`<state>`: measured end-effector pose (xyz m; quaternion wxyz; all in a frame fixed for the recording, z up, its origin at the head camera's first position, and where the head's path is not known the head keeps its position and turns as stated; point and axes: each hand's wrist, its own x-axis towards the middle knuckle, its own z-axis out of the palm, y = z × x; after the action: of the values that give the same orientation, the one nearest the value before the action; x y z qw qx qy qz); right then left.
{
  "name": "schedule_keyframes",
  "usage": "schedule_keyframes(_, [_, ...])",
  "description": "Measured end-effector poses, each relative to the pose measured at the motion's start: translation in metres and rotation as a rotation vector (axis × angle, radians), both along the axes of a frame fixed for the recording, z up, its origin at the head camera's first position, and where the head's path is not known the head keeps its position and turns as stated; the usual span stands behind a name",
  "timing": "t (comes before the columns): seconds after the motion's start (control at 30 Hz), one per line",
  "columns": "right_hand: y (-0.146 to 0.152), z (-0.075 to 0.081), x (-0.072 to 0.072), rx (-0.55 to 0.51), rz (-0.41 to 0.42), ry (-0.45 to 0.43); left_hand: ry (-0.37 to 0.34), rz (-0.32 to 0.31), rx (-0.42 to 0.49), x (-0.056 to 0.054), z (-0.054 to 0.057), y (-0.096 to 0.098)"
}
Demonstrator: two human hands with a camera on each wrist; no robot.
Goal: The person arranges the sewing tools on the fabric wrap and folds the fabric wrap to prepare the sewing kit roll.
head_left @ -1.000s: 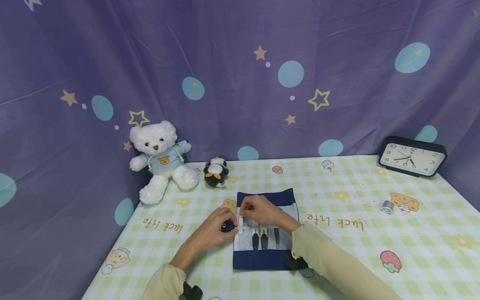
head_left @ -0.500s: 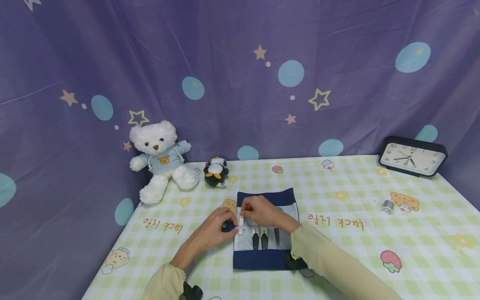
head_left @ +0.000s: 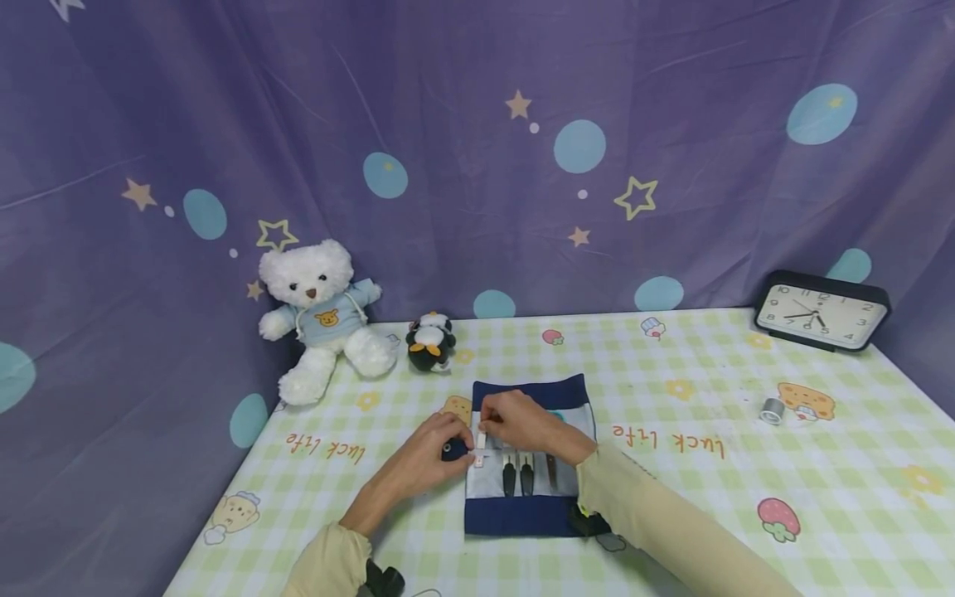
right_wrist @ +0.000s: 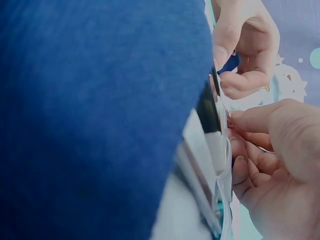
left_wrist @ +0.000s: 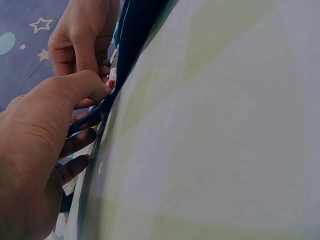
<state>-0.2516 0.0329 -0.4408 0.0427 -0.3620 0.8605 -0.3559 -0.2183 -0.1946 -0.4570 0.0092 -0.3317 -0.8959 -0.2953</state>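
A navy fabric tool roll (head_left: pixel 522 518) with a pale lining lies unfolded on the table. My left hand (head_left: pixel 429 452) pinches its left edge, near a navy tab (head_left: pixel 452 449) with a snap; the left wrist view shows the thumb pressing the navy edge. From above, my right hand (head_left: pixel 515 419) pinches the top of a slim white piece (head_left: pixel 481 439) at the leftmost slot; a pink-and-white end (head_left: pixel 478 462) shows below the band. What kind of piece it is I cannot tell. Two black-handled tools (head_left: pixel 518 477) and a brown slim tool (head_left: pixel 551 471) sit under the same band.
A white teddy bear (head_left: pixel 313 323) and a penguin plush (head_left: pixel 430 342) sit at the back left. A black alarm clock (head_left: pixel 821 311) stands at the back right, with a small grey cylinder (head_left: pixel 772 411) in front of it. A purple curtain (head_left: pixel 477 166) closes off the back.
The white piece and my right hand have shifted very slightly at the slot. My left hand keeps its hold on the roll's edge; all else stays in place.
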Motion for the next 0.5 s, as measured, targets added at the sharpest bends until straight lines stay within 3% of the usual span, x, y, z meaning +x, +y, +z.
schedule_keyframes(0.5, [0.0008,-0.0053,-0.0026,0.007,0.02,0.035,0.009,-0.012,-0.003,0.0009,0.001,0.0002])
